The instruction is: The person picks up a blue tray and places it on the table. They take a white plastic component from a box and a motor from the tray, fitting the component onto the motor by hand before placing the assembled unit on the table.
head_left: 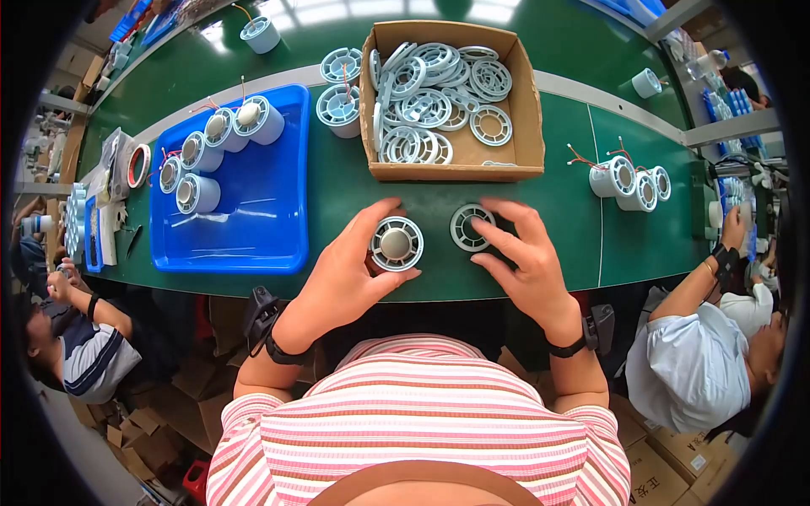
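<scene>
My left hand (344,268) curls round a light-blue cylindrical housing (418,244) with a domed metal disc in its middle, fingers on the far side and thumb at the near edge. Just right of it, my right hand (530,257) grips a flat light-blue spoked ring (456,229) at the table top. One fingertip presses on the ring's face, and the thumb is at its near edge. A slight blur covers another right fingertip at its far edge. Beyond both hands stands an open cardboard box (460,172) full of similar rings.
On the left, a blue tray (245,240) holds several wired housings. More housings (639,190) lie at the right; two stacked ones (340,110) stand beside the box. Co-workers sit at both sides, one a person in a white shirt (688,363). The green table's (540,282) front edge is near my wrists.
</scene>
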### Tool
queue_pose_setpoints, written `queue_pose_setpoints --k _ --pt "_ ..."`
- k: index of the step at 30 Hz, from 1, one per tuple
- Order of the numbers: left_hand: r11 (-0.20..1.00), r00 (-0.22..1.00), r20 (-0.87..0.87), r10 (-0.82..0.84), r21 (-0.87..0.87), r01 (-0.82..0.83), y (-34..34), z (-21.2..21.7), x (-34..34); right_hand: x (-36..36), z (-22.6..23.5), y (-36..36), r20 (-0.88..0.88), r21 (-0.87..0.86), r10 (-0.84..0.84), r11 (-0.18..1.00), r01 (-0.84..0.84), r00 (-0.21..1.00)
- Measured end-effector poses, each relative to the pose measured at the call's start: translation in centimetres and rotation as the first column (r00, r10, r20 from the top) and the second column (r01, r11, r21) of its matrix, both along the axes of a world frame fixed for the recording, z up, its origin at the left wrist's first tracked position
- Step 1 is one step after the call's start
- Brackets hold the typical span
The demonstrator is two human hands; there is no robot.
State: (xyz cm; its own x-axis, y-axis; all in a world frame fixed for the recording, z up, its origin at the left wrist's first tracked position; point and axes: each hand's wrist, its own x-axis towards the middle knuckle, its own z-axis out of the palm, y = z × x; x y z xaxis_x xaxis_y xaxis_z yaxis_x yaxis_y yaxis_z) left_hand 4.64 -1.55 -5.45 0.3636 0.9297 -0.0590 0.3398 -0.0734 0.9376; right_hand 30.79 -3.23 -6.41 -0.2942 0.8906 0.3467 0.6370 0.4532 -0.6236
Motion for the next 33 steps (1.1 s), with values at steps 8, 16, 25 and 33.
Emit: queue_pose_setpoints --k 8,16,25,33 --pt "0.955 0.999 0.016 -0.037 -0.295 0.04 0.7 0.9 0.1 7.5 8.4 4.9 -0.029 0.175 -0.143 0.974 0.146 0.989" --pt "0.991 0.999 0.029 -0.037 -0.13 0.041 1.0 0.8 0.4 37.8 6.6 28.2 0.73 0.012 -0.537 0.628 0.778 0.422" --pt "0.99 0.997 -0.047 -0.067 -0.128 0.06 1.0 1.7 -0.6 40.4 2.4 28.8 0.726 -0.038 -0.561 0.544 0.839 0.397" --pt "0.992 0.993 -0.068 -0.101 -0.08 0.096 0.9 1.4 -0.6 10.1 15.1 25.3 0.564 0.305 -0.393 0.916 0.259 0.727"
